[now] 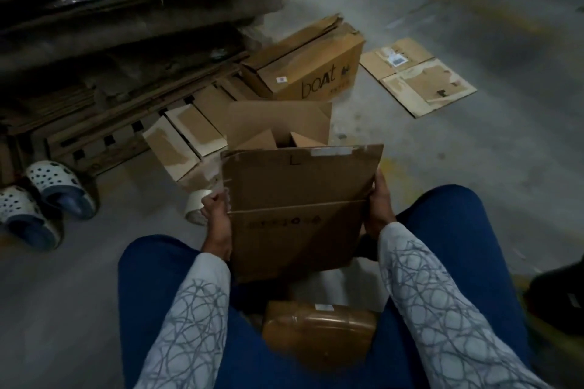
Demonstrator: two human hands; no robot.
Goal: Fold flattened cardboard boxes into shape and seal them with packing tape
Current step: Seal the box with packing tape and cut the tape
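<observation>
A brown cardboard box (297, 208) stands between my knees, opened into shape, its near flap up and marked with an "L". Its far flap (278, 118) also stands up, and two small inner flaps lean inward. My left hand (216, 215) grips the box's left edge. Behind that hand lies a roll of clear packing tape (195, 207); whether the fingers hold it I cannot tell. My right hand (380, 199) clasps the box's right edge.
Flattened cartons are stacked high at the left (126, 25). A "boat" box (313, 69) stands behind, a flat carton (417, 76) lies on the floor to the right. Two slippers (47, 196) sit at the left. A taped parcel (319, 328) rests between my legs.
</observation>
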